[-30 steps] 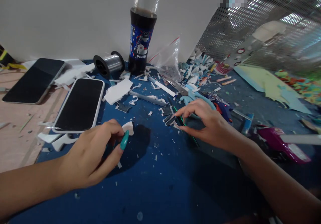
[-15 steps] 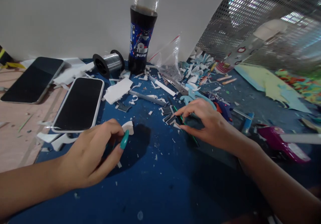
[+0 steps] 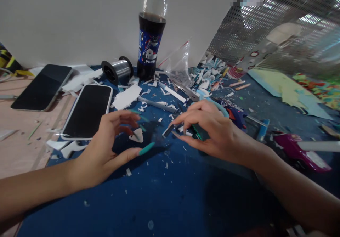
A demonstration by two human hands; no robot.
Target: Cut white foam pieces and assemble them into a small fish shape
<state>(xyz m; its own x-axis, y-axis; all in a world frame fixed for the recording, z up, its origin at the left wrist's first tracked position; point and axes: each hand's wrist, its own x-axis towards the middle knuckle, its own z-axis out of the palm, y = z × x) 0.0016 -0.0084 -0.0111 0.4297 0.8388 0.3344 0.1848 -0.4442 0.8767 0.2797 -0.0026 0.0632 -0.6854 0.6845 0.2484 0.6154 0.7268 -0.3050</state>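
Observation:
My left hand point(image 3: 114, 145), with long teal nails, is open, thumb and fingers spread. A small off-white piece with a tiny hole point(image 3: 137, 135) lies on the blue table surface point(image 3: 159, 194) between thumb and fingers, partly covered by a finger. My right hand point(image 3: 207, 125) is closed in a pinch on a small dark grey strip with pale edges point(image 3: 168, 130), just right of the left fingertips. Beneath the right palm shows a thin dark-green item point(image 3: 197, 131), mostly hidden. Small white scraps lie by the right fingers.
Two phones point(image 3: 89, 111) lie at left. Behind stand a wire spool point(image 3: 118, 69), a Pepsi bottle point(image 3: 150, 45) and a clear zip bag point(image 3: 179, 67). Pliers point(image 3: 187, 90), a scrap pile point(image 3: 207, 74) and a magenta tool point(image 3: 301, 152) are to the right.
My left hand has opened, its thumb moving away from the off-white piece. My right hand has shifted left and now has the dark grey strip between its fingertips.

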